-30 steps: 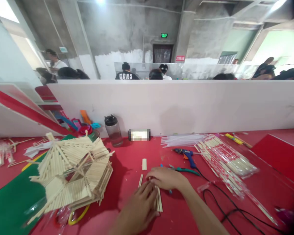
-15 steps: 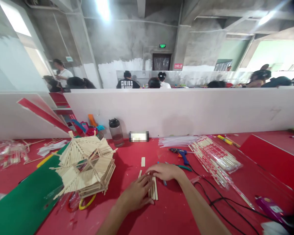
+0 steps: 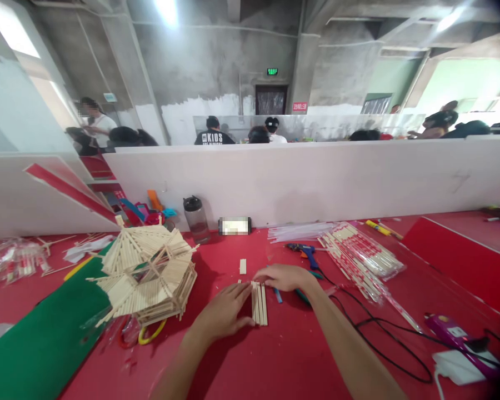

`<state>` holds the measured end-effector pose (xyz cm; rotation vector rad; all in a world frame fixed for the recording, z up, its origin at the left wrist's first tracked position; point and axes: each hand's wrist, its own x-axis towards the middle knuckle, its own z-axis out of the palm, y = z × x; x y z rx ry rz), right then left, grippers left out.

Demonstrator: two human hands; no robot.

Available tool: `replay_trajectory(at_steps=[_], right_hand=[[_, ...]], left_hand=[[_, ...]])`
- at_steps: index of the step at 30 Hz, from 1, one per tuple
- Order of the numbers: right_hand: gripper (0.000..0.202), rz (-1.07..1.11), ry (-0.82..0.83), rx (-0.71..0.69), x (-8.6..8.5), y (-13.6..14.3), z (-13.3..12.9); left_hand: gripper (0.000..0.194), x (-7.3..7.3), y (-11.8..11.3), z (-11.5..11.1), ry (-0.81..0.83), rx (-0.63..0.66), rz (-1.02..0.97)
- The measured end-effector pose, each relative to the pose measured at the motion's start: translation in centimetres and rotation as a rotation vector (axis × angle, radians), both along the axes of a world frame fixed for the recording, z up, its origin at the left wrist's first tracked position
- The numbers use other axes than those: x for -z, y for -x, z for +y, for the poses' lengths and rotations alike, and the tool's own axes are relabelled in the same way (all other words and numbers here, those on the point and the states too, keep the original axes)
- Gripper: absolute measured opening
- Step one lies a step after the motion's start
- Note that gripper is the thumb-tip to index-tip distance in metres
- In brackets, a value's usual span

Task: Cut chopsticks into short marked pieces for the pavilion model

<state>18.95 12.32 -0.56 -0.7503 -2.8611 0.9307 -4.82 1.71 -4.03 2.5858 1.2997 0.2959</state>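
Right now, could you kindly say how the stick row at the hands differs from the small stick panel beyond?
The stick row is longer than the small stick panel. Left hand and right hand are at the row; the panel lies apart. Both are pale and lie flat.

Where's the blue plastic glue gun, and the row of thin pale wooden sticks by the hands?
Blue plastic glue gun [image 3: 311, 257]: head view, on its upper handle.
Row of thin pale wooden sticks [image 3: 259, 304]: head view, row's middle.
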Motion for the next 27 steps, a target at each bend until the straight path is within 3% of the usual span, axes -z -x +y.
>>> replay_trajectory(at_steps=[8,12,23,27], right_hand=[[0.043,-0.004,0.009,0.026,0.6,0.2,-0.1],[0.046,0.012,0.026,0.061,0.7,-0.4,0.3],[0.046,0.021,0.105,0.000,0.6,-0.6,0.5],[0.046,0.017,0.042,-0.005,0.4,-0.7,0.6]], left_hand=[[0.100,0.7,-0.3,0.2,-0.009,0.052,0.001],[0.098,1.1,-0.9,0.2,0.011,0.067,-0.029],[0.092,0.2,-1.9,0.0,0.042,0.032,-0.065],[0.103,0.4,-2.1,-0.1,0.055,0.010,-0.031]])
